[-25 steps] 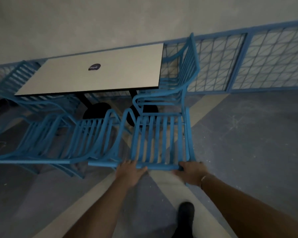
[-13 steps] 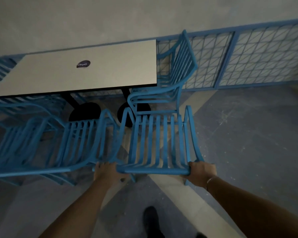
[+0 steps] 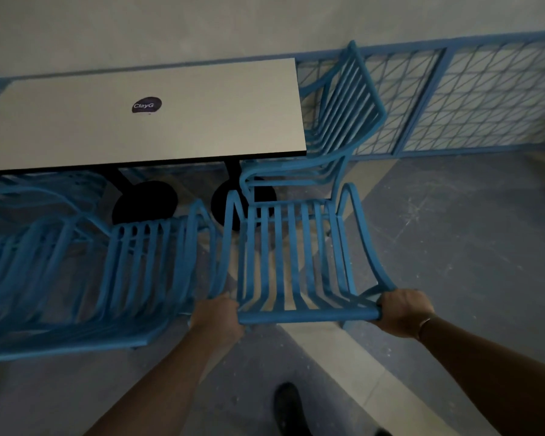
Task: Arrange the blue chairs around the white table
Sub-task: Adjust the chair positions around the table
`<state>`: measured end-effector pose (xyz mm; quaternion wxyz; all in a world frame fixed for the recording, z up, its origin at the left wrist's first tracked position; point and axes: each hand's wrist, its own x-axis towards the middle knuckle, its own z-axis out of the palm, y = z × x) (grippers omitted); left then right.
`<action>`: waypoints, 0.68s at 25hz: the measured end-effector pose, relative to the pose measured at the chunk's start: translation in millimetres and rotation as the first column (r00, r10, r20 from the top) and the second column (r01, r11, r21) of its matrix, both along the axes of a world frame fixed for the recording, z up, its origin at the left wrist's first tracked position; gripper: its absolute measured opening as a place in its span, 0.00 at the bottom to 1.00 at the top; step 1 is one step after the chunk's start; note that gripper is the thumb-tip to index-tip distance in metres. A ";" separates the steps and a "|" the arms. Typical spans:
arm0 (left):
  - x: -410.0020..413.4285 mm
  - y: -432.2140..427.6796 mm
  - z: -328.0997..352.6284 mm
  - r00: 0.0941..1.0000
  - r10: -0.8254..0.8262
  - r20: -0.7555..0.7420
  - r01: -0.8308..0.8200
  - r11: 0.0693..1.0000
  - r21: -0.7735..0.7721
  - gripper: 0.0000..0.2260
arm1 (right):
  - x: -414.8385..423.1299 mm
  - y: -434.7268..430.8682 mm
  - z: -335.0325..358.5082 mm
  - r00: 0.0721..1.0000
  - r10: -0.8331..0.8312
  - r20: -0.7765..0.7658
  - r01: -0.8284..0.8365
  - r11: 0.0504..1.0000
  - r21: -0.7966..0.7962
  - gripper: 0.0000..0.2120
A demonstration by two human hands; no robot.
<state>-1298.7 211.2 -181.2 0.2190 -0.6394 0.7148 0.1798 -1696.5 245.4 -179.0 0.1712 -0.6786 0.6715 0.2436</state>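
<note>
Dim concrete floor (image 3: 469,247), arms outstretched, left hand (image 3: 216,319) seemingly clasping rail of blue chair (image 3: 296,262), right hand (image 3: 403,313) wrapping rail end.

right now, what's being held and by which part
The slatted blue chair, by its top back rail: left hand and right hand at opposite ends.

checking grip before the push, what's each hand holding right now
left hand: grips the blue chair at the left end of its backrest rail.
right hand: grips the rail's right end.
</note>
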 end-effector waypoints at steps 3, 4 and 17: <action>9.9 -17.1 -0.3 1.000 0.011 -0.009 -0.011 1.000 0.011 0.12 | 11.1 -10.7 -0.7 0.999 -0.022 0.042 0.022 1.000 -0.009 0.22; 11.2 -25.6 1.8 1.000 0.015 0.005 -0.015 1.000 0.001 0.11 | 13.8 -15.7 0.5 0.999 -0.027 0.042 0.028 0.999 -0.024 0.22; 8.6 -29.1 -3.8 0.999 -0.047 0.000 0.047 0.998 0.049 0.13 | 19.2 -10.0 -9.4 0.985 -0.142 0.094 0.144 0.989 -0.013 0.20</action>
